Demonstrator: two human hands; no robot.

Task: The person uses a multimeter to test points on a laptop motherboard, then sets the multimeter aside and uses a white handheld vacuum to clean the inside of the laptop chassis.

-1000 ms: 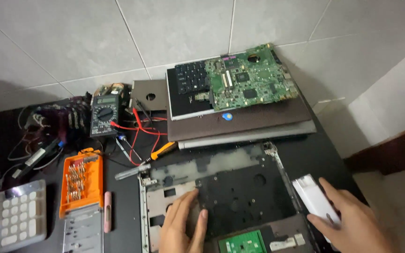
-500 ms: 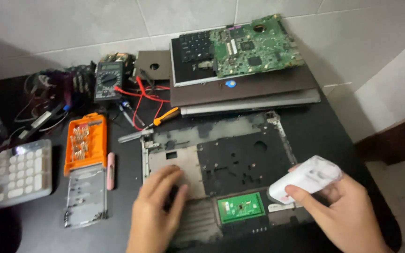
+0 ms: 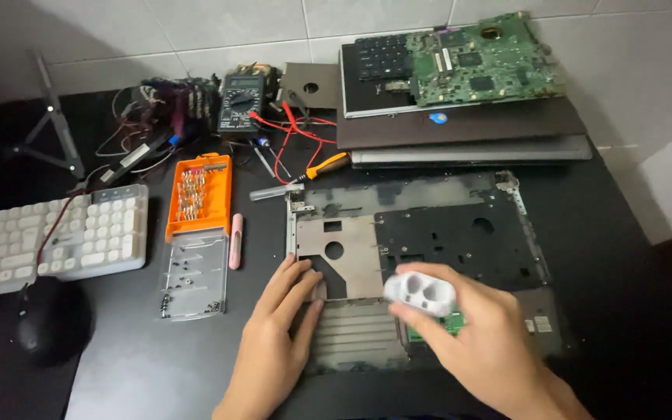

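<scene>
My hands over a stripped laptop shell on a dark surface.

My left hand (image 3: 278, 342) lies flat and open on the shell (image 3: 414, 257), seemingly steadying it; my right hand (image 3: 484, 342) grips a small white case (image 3: 421, 292) just above the shell's front edge. To the left, an orange bit holder (image 3: 198, 194) is full of bits, and its clear lid (image 3: 194, 274) holds loose screws. A green board (image 3: 484, 58) tops stacked laptops behind.

Electronics repair bench: multimeter (image 3: 240, 102), screwdriver-bit case (image 3: 199, 194), bare motherboard (image 3: 482, 58).
</scene>
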